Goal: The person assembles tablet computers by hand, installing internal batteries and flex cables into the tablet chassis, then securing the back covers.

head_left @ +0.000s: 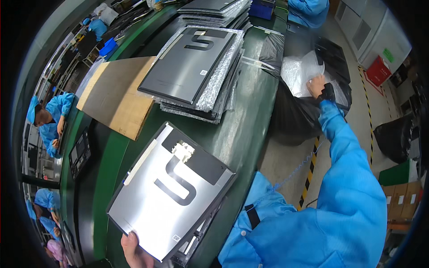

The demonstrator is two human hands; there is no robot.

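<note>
My left hand (134, 252) grips the near corner of a flat silver-grey panel (152, 201) with a dark curved strip and a black patch on it, held above the green bench. My right hand (316, 85) reaches far out to the right and presses on crumpled clear bubble wrap (301, 71) inside a black plastic bag (299, 116) standing beside the bench. My blue sleeve runs from the lower edge up to that hand.
A stack of similar panels in bubble wrap (196, 67) lies on the green bench (246, 129), with a brown cardboard sheet (116, 94) to its left. More stacks sit farther back. Other people in blue coats work at the left. Another black bag (395, 138) stands at the right.
</note>
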